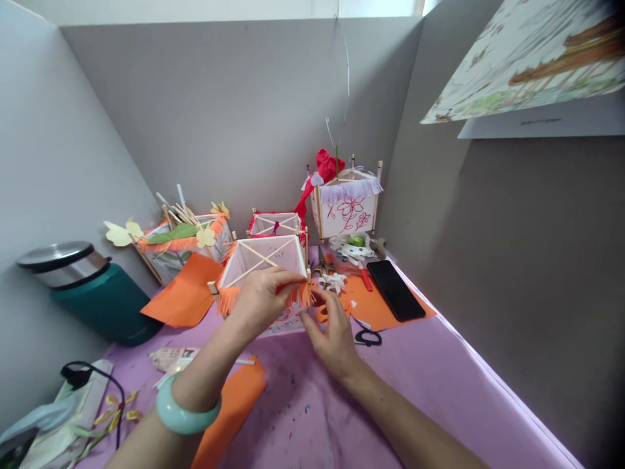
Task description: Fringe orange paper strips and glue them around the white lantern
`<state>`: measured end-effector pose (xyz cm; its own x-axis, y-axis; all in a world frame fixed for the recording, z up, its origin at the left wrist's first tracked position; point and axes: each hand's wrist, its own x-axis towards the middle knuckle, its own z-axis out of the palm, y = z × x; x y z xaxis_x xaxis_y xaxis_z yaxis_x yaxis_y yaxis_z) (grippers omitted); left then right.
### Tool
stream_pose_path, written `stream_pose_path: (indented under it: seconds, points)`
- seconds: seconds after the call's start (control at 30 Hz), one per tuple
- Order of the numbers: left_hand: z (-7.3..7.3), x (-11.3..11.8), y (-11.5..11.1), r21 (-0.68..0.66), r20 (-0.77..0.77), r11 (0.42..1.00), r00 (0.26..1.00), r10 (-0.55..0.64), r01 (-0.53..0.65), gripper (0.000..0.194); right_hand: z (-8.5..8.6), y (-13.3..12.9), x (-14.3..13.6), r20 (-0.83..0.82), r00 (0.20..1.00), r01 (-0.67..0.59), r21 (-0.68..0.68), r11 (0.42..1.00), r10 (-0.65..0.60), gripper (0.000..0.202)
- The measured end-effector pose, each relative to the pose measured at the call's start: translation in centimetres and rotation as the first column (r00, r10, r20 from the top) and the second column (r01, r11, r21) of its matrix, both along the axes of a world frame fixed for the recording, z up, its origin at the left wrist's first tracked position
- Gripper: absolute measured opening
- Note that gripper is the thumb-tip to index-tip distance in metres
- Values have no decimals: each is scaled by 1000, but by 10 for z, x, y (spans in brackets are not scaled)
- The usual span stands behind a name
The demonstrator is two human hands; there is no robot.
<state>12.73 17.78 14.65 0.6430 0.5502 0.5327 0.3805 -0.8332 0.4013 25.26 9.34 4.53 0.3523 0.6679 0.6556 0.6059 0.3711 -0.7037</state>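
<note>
In the head view a box-shaped paper lantern (232, 277) with a wooden-stick frame, crossed sticks on top and orange fringe stands in front of me. My left hand (263, 296), its wrist in a pale green bangle (188, 407), pinches the orange paper fringe (303, 296) along the top edge at the right front corner. Just below, my right hand (334, 335) curls thumb and forefinger round that same corner, gripping the fringe there. The left hand and forearm cover part of the drawn front panel.
Behind stand a red-trimmed lantern (273, 223) and a white-fringed one (349, 208). At left are a fringed lantern (170, 251) and a teal bottle (112, 303). A phone (396, 291) and black-handled scissors (368, 337) lie right; orange paper (234, 404) lies in front.
</note>
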Motion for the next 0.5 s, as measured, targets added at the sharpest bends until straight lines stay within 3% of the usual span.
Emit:
stream_pose_path:
  seconds: [0.17, 0.33, 0.4, 0.5]
  points:
    - [-6, -5, 3, 163, -44, 985, 998, -44, 50, 23, -1, 1, -4, 76, 997, 4, 50, 999, -8, 39]
    - [-10, -7, 0, 426, -156, 903, 988, 16, 52, 27, -3, 1, -3, 94, 996, -6, 62, 998, 1, 40]
    - [-8, -6, -4, 430, -175, 902, 984, 36, 43, 26, -3, 0, 0, 80, 997, -17, 61, 998, 12, 39]
    - [1, -7, -10, 317, -171, 947, 985, 3, 52, 25, 1, -2, 7, 54, 997, -61, 32, 998, 59, 34]
